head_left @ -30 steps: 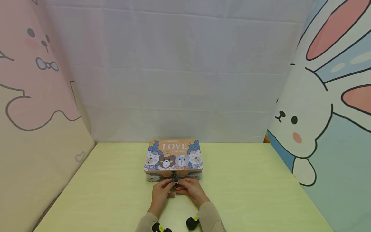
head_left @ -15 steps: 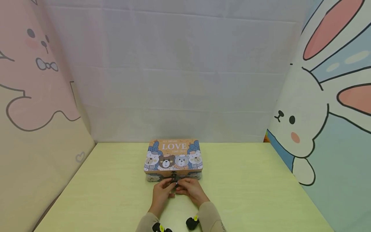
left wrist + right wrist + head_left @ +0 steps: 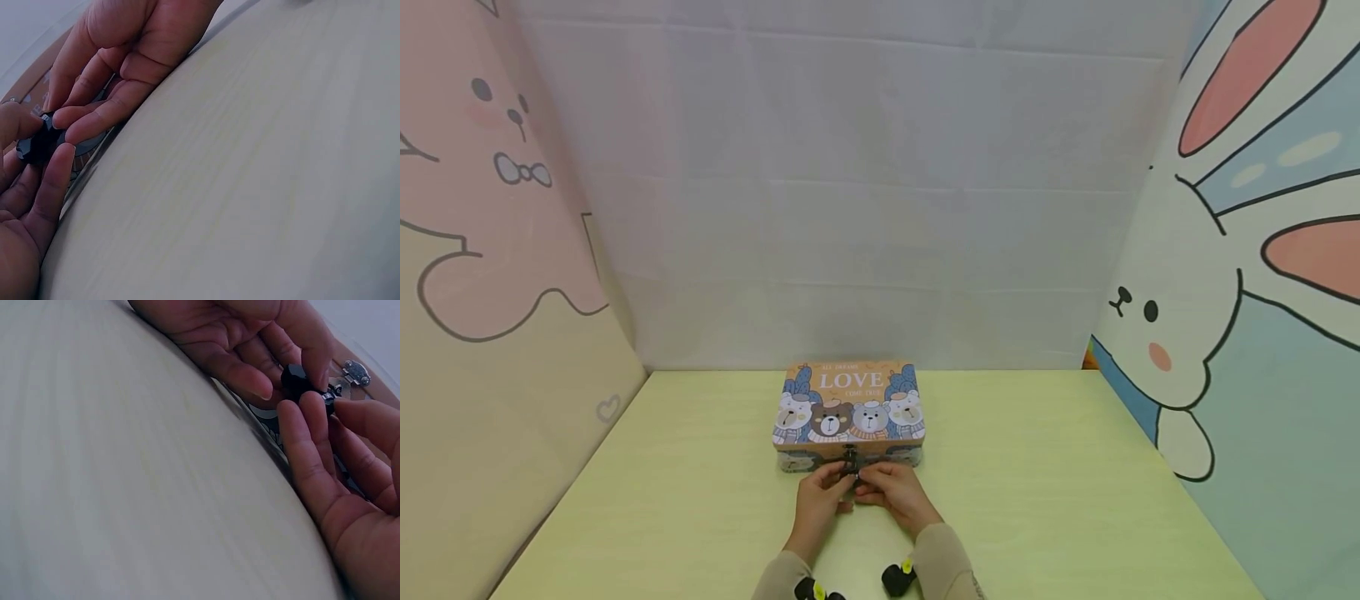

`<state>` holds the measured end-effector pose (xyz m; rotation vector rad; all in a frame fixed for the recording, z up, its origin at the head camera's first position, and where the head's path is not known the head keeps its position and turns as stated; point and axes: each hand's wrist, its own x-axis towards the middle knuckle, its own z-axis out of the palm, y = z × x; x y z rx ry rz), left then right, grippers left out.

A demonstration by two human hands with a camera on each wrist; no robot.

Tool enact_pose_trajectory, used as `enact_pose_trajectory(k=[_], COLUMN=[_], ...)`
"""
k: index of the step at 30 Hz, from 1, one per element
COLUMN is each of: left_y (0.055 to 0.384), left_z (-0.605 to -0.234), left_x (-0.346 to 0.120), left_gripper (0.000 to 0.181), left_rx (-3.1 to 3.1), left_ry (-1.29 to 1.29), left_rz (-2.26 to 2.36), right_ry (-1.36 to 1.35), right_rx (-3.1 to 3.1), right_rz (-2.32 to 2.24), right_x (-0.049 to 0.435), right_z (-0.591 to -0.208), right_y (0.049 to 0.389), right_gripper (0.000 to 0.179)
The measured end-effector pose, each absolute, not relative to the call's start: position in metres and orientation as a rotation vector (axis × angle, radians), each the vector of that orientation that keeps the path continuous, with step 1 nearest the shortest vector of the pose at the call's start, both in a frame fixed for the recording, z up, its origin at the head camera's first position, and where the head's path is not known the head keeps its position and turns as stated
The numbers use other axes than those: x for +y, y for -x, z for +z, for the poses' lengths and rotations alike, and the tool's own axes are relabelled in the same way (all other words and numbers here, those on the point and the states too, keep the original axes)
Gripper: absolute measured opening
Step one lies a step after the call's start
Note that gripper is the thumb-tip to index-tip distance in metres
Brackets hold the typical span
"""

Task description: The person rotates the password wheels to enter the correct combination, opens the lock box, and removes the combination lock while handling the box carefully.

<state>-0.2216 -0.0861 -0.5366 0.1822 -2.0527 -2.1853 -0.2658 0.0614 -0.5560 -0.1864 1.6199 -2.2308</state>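
Observation:
A tin box (image 3: 850,408) with printed bears and the word LOVE lies lid down shut on the table, its front toward me. At its front latch (image 3: 356,373) is a small black padlock (image 3: 295,380) with a silvery part, partly hidden by fingers. My left hand (image 3: 816,507) holds the padlock's body between thumb and fingers. From the other side my right hand (image 3: 901,496) pinches the padlock with thumb and fingertips. Both hands meet just in front of the box. In the left wrist view the dark padlock (image 3: 37,142) sits between the two sets of fingertips.
The pale yellow table (image 3: 1022,483) extends to both sides of the box. A white cloth backdrop (image 3: 865,208) stands behind it. Cartoon-printed panels flank the table, with a rabbit (image 3: 1180,333) on the right. Black wrist devices (image 3: 898,578) sit near both sleeves.
Both hands stay at the box front. The padlock has turned slightly between the fingertips; its pale marks show less now. The printed panel on the right has shifted a little leftward.

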Motion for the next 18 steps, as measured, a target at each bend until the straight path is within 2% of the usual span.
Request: enact_pose_trajectory(k=[3,12,18], left_y=[0.217,0.235,0.236], left_z=[-0.529,-0.559,-0.564], left_x=[-0.086,-0.093,-0.094], left_gripper=[0.031,0.029,0.03], left_rx=[-2.027,-2.02,-1.976], left_ry=[-0.171,-0.19,-0.186], left_rz=[-2.204,-2.243,-2.276], right_ry=[0.192,0.197,0.202], right_rx=[1.618,1.605,1.597], right_rz=[-2.233,-2.242,-2.245], right_x=[0.061,0.061,0.061], right_z=[-0.555,-0.556,-0.558], right_y=[0.266,0.266,0.268], right_gripper=[0.018,0.018,0.018])
